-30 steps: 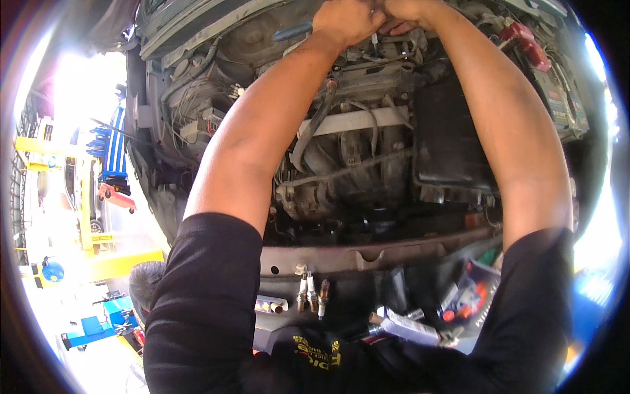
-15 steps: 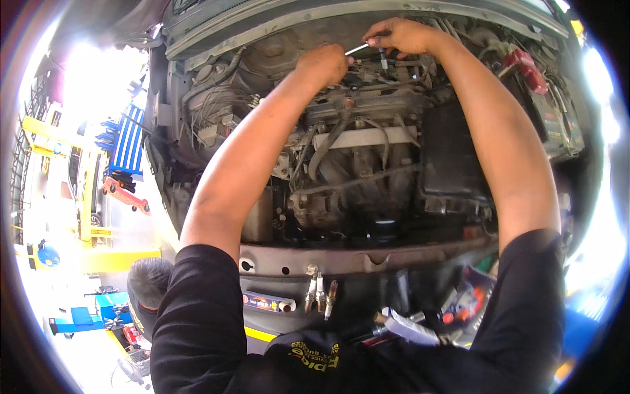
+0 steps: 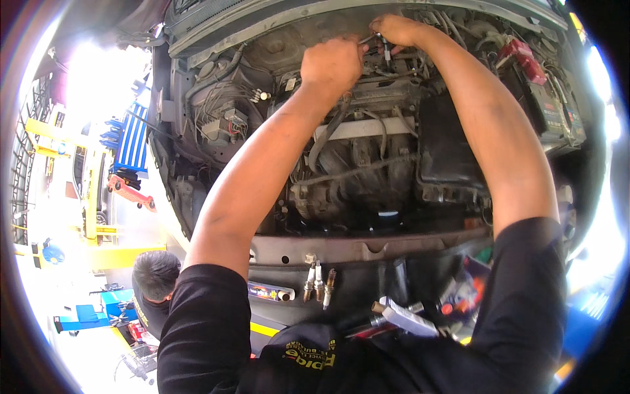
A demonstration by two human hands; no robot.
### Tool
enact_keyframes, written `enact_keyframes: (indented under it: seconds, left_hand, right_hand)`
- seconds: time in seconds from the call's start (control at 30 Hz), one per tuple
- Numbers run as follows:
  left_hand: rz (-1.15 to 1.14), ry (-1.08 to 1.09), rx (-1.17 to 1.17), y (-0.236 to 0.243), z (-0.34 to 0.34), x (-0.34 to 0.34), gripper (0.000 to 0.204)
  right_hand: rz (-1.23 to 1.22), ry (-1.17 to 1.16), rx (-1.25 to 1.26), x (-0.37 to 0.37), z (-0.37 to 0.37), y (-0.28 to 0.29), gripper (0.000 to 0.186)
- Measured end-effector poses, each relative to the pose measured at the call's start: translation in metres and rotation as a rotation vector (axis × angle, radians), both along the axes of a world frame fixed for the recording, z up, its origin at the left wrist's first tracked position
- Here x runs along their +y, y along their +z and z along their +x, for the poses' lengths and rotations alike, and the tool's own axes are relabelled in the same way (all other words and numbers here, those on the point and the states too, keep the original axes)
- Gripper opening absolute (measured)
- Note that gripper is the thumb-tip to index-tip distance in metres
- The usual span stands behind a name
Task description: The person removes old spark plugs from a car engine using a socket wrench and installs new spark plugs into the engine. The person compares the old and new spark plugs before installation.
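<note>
Deep in the engine bay, my left hand (image 3: 333, 64) is closed round the handle of a ratchet wrench (image 3: 371, 37). My right hand (image 3: 399, 31) is bent over the ratchet's head, its fingers curled there and partly hidden. Below the head, a dark socket extension (image 3: 387, 54) stands upright, going down into the top of the engine (image 3: 367, 98). Its lower end is out of sight. Near me on the car's front edge lie three used-looking spark plugs (image 3: 319, 284), side by side.
A small printed carton (image 3: 271, 291) lies left of the plugs, a white carton (image 3: 408, 318) to their right. A black airbox (image 3: 453, 148) and a battery (image 3: 556, 111) flank the engine on the right. Another person (image 3: 156, 276) is at the lower left, near a blue-striped tool cabinet (image 3: 133, 141).
My left hand has shifted slightly right, and the ratchet handle it grips has swung nearer. My right hand stays at the ratchet's head. The other person's head has moved slightly.
</note>
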State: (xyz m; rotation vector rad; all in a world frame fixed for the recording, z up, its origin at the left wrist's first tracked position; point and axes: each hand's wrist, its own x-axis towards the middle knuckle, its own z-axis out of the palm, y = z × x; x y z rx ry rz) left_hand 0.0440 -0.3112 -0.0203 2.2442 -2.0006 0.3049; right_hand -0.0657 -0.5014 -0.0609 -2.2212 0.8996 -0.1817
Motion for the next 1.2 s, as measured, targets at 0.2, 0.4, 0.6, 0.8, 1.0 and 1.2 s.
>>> enact_keyframes:
  seconds: [0.2, 0.4, 0.6, 0.8, 1.0, 1.2]
  left_hand:
    - [0.023, 0.017, -0.075, -0.008, 0.010, -0.009, 0.047]
    - [-0.087, -0.084, -0.175, -0.020, 0.030, -0.022, 0.044]
    - [-0.136, -0.138, -0.165, -0.033, 0.066, -0.035, 0.043]
    - [-0.022, -0.111, -0.109, -0.016, 0.055, -0.036, 0.040]
    - [0.223, 0.030, -0.057, 0.004, -0.069, 0.018, 0.031]
    - [0.056, 0.039, -0.125, 0.003, -0.038, 0.002, 0.026]
  right_hand:
    - [0.062, -0.066, 0.021, 0.021, 0.005, 0.008, 0.051]
    - [-0.043, -0.178, -0.089, 0.005, 0.007, -0.001, 0.044]
    - [0.011, -0.109, 0.051, 0.024, 0.010, 0.018, 0.055]
    - [0.073, -0.123, 0.065, 0.000, 0.009, 0.007, 0.052]
    - [0.091, 0.104, 0.018, 0.032, -0.010, 0.017, 0.038]
    - [0.054, -0.051, 0.077, 0.021, -0.007, 0.022, 0.037]
